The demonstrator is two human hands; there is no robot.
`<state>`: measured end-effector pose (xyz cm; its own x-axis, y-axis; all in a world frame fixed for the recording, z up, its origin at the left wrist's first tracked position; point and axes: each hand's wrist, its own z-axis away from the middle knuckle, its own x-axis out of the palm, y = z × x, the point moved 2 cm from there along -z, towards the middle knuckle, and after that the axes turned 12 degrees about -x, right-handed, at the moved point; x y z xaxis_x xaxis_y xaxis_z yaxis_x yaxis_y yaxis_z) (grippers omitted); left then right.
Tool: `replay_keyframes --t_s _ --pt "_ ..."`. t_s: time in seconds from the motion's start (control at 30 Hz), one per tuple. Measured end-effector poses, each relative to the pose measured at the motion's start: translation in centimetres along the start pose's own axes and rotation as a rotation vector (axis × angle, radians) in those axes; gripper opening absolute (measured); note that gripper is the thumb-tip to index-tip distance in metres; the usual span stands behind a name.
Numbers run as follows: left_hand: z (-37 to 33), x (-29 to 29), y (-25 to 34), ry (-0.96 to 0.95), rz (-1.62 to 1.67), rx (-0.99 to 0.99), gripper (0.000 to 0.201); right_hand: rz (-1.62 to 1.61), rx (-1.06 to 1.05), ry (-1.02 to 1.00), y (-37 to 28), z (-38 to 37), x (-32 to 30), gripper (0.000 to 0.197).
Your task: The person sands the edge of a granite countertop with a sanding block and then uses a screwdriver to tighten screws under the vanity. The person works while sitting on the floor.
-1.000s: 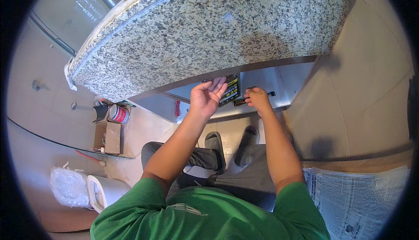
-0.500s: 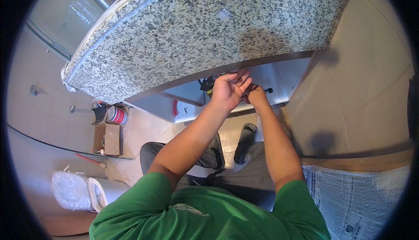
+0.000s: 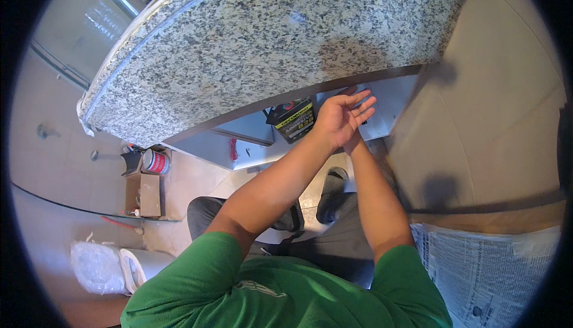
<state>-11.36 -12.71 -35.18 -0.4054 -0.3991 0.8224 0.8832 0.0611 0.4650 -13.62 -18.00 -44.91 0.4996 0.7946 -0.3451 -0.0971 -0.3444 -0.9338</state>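
Left hand [image 3: 340,120] has shifted right, overlapping the right hand [image 3: 354,139]; its fingers spread, empty. Right fingers are hidden; grip cannot be determined. Black-and-yellow container [image 3: 293,121] lies left of both.

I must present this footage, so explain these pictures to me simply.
No machine here: these are a person's bare hands, seen from above by a fisheye camera worn on the head, which bends straight edges. The left hand is open, palm toward the camera, with nothing visible in it. It mostly hides the right hand, so whether that one holds anything can't be told. Beyond them is a speckled stone countertop; in the open cabinet beneath are a black-and-yellow container and a red bundle.
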Motion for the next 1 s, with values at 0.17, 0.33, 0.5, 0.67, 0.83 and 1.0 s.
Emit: replay_keyframes --t_s 0.17,0.33,0.5,0.67,0.83,1.0 --pt "2.8 0.8 -0.9 -0.052 -0.289 0.015 0.037 -0.804 0.008 0.420 8.1 -1.1 -4.6 0.032" --pt "10.6 -9.9 -0.3 0.221 -0.443 -0.039 0.031 -1.311 -0.292 0.674 0.7 1.1 -9.7 0.050" --pt "20.0 -21.9 -2.8 0.595 -0.439 -0.170 0.035 -1.469 -0.505 0.520 0.8 1.3 -12.5 0.052" --pt "25.2 -28.0 -5.5 0.718 -0.424 -0.287 0.035 -1.513 -0.614 0.412 0.2 1.7 -13.9 0.051" --pt "24.5 -28.2 -6.5 0.673 -0.565 -0.322 0.027 -1.523 -0.542 0.417 0.2 2.1 -13.6 0.049" --pt "23.9 -29.5 -7.8 0.606 -0.616 -0.368 0.018 -1.471 -0.489 0.376 0.2 2.2 -13.6 0.048"
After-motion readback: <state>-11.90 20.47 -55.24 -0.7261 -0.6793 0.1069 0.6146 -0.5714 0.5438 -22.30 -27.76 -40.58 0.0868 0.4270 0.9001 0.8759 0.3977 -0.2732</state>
